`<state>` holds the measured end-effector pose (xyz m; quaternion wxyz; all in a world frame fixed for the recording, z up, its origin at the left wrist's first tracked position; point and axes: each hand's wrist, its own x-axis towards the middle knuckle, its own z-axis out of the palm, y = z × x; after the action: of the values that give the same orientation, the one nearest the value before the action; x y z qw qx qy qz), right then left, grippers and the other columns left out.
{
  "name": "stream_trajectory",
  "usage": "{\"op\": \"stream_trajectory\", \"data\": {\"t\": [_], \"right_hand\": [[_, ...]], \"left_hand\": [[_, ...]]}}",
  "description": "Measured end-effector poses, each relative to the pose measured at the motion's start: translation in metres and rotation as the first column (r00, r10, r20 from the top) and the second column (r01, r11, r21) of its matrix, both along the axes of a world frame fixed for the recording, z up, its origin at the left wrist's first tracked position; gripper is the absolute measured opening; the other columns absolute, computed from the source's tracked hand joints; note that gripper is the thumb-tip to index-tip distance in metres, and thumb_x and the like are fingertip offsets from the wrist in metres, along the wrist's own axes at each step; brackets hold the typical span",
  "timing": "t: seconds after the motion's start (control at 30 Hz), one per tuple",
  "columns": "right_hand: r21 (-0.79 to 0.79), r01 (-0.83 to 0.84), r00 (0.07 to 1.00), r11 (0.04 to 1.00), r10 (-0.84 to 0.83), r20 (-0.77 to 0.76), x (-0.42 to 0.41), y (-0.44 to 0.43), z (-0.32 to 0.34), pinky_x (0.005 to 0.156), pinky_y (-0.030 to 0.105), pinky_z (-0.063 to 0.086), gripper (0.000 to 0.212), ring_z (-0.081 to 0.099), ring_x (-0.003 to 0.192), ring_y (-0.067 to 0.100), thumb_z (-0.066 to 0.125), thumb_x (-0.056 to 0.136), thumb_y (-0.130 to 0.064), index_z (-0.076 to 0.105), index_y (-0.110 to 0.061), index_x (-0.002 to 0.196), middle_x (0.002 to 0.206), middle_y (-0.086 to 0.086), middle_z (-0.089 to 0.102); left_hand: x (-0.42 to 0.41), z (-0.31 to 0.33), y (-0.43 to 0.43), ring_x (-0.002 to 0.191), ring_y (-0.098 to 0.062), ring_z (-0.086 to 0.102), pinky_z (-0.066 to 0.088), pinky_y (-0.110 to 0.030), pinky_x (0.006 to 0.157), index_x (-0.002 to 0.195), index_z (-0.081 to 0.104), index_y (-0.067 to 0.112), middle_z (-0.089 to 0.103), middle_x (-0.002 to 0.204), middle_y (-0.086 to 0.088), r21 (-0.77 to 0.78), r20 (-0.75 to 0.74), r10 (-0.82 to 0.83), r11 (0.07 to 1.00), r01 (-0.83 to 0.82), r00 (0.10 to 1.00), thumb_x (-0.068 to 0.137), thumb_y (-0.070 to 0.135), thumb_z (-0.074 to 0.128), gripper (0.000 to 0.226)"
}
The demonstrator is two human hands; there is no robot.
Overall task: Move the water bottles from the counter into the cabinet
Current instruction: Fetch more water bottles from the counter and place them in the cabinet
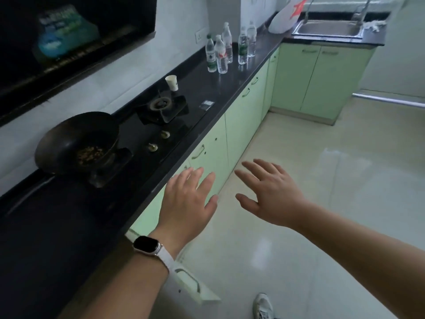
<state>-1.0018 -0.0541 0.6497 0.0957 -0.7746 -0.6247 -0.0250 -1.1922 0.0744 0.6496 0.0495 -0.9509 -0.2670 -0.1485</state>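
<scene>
Left hand [187, 199] and right hand [268, 194] empty, fingers spread, hovered beside green cabinets [243, 116]; five water bottles [227, 48] stood far along black counter [230, 88]

Five water bottles [226, 48] stand upright far down my dark counter [230, 88], near the wall. All are clear plastic. Two carry green labels, two red-and-white ones; the fifth's label I cannot make out. Three cluster together on the left, two stand just to their right. Pale green cabinet [243, 116] doors run below, all shut.
</scene>
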Motion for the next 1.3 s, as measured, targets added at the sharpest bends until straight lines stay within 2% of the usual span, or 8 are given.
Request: {"op": "stream_trajectory", "data": {"t": [0.27,0.5,0.73,0.93,1.3], "right_hand": [[0.053,0.165,0.986,0.985,-0.166,0.033,0.107,-0.043,0.021,0.105,0.045,0.038,0.061,0.047,0.129,0.035,0.040,0.091,-0.059,0.052,-0.022,0.137,0.139,0.007,0.054],[0.102,0.311,0.944,0.945,-0.319,0.080,0.159,-0.087,0.043,0.104,0.044,0.039,0.062,0.049,0.128,0.035,0.039,0.090,-0.059,0.054,-0.020,0.136,0.137,0.009,0.056],[0.077,0.396,0.906,0.915,-0.403,0.126,0.203,-0.095,0.052,0.108,0.044,0.035,0.062,0.046,0.131,0.033,0.040,0.090,-0.060,0.052,-0.022,0.138,0.140,0.008,0.054],[0.058,0.437,0.887,0.898,-0.441,0.135,0.259,-0.055,0.042,0.107,0.045,0.037,0.061,0.047,0.130,0.034,0.041,0.091,-0.059,0.054,-0.020,0.136,0.139,0.009,0.054],[0.075,0.480,0.860,0.874,-0.486,0.152,0.390,0.088,0.050,0.104,0.045,0.039,0.062,0.049,0.127,0.034,0.041,0.088,-0.059,0.058,-0.019,0.133,0.135,0.010,0.058]], "left_hand": [[0.125,0.016,-0.017,0.122,-0.037,0.059,0.048,-0.052,0.096,0.128,0.065,0.015,0.065,0.129,-0.013,0.089,0.019,-0.197,0.977,0.195,0.980,0.091,0.042,0.049,0.049],[0.205,0.030,-0.034,0.122,-0.035,0.058,0.046,-0.050,0.097,0.129,0.064,0.016,0.064,0.131,-0.011,0.097,0.061,-0.344,0.936,0.337,0.937,0.092,0.043,0.049,0.049],[0.272,0.028,-0.025,0.122,-0.034,0.058,0.046,-0.050,0.097,0.129,0.065,0.016,0.065,0.130,-0.010,0.088,0.110,-0.430,0.902,0.422,0.896,0.090,0.044,0.049,0.051],[0.344,0.020,0.023,0.121,-0.035,0.059,0.047,-0.049,0.094,0.128,0.066,0.016,0.065,0.129,-0.011,0.076,0.098,-0.482,0.876,0.476,0.871,0.089,0.045,0.049,0.052],[0.480,0.023,0.175,0.123,-0.035,0.059,0.044,-0.050,0.100,0.130,0.064,0.017,0.065,0.131,-0.010,0.069,0.112,-0.515,0.857,0.510,0.850,0.088,0.045,0.048,0.053]]}}
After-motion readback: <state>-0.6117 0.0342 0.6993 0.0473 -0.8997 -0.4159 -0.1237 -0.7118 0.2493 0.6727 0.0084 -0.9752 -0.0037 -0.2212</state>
